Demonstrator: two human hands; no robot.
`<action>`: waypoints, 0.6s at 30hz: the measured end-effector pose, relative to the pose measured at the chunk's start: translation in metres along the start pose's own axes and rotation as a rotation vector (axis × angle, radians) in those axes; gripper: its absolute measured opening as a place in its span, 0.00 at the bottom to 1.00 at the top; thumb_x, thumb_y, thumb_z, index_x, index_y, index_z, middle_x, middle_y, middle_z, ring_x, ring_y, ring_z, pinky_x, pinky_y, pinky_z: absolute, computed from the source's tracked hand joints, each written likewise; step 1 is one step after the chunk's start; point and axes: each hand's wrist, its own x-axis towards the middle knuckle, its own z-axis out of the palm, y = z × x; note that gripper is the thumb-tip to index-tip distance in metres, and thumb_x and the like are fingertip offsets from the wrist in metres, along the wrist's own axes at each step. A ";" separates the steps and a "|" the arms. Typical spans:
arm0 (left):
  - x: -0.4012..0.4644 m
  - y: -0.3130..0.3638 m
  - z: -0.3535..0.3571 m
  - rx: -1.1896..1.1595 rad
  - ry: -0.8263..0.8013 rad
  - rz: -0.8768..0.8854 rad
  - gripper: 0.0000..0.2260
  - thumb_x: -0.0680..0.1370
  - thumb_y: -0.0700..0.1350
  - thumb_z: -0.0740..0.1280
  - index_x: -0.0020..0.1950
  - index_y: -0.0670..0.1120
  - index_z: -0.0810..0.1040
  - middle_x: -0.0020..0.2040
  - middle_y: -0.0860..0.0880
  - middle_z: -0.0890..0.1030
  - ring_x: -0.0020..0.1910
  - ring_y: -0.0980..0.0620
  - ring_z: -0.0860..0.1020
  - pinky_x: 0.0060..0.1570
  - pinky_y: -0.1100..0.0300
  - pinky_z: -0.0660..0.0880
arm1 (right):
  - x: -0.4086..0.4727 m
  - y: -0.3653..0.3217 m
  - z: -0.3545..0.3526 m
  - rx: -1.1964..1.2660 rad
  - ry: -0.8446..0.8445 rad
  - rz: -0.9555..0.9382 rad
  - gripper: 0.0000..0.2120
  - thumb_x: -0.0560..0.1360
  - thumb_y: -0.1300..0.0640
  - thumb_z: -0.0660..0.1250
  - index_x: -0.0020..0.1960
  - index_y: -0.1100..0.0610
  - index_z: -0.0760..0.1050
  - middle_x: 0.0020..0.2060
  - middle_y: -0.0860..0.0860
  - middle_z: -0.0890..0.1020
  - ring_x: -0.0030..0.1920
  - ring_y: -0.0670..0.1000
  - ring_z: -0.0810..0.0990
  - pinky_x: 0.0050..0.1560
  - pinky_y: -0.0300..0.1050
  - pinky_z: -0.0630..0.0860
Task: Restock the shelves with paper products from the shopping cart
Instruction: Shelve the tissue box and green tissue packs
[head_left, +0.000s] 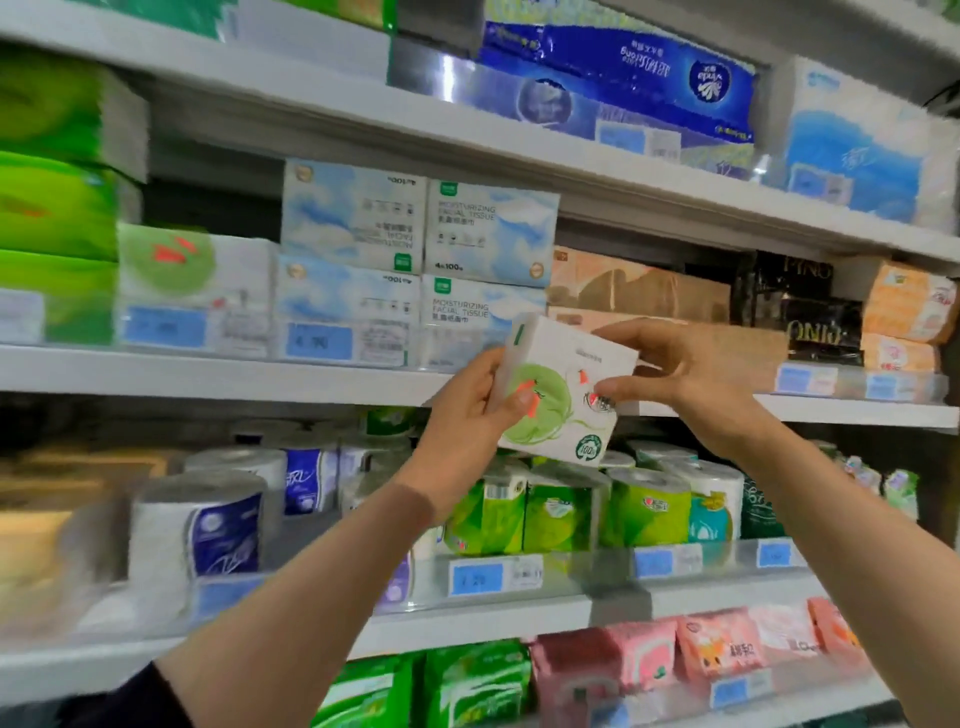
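Observation:
A white tissue pack (563, 387) with a green circle and orange marks is held up in front of the middle shelf (208, 371). My left hand (475, 415) grips its left edge, thumb across the printed face. My right hand (680, 379) grips its right side, thumb on the front and fingers over the top. A matching white and green pack (192, 288) stands on that shelf to the left. Pale blue facial tissue packs (415, 260) are stacked two high behind the held pack. The shopping cart is out of view.
Green packs (52, 208) fill the shelf's left end; orange and black packs (779, 306) its right. Toilet rolls (597, 504) line the shelf below, pink and green packs (675, 660) the lowest. Blue packs (623, 78) lie on the top shelf.

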 end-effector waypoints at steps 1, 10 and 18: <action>-0.008 0.003 -0.013 -0.009 0.022 -0.008 0.11 0.79 0.37 0.64 0.57 0.52 0.75 0.55 0.50 0.82 0.53 0.57 0.81 0.54 0.64 0.77 | 0.001 -0.009 0.012 0.017 -0.025 -0.003 0.22 0.58 0.58 0.77 0.52 0.54 0.80 0.49 0.51 0.85 0.51 0.51 0.83 0.52 0.45 0.80; -0.061 0.047 -0.124 0.034 0.205 0.067 0.12 0.79 0.36 0.62 0.56 0.52 0.76 0.48 0.57 0.84 0.50 0.59 0.82 0.48 0.65 0.78 | 0.032 -0.079 0.129 0.069 -0.141 -0.094 0.25 0.59 0.57 0.79 0.55 0.50 0.80 0.50 0.47 0.85 0.50 0.48 0.84 0.48 0.42 0.81; -0.073 0.058 -0.233 1.058 0.613 0.344 0.19 0.75 0.46 0.63 0.65 0.41 0.75 0.64 0.44 0.75 0.64 0.46 0.72 0.65 0.58 0.64 | 0.093 -0.137 0.188 0.082 -0.028 -0.285 0.25 0.64 0.62 0.80 0.59 0.53 0.79 0.51 0.51 0.83 0.53 0.53 0.82 0.51 0.53 0.82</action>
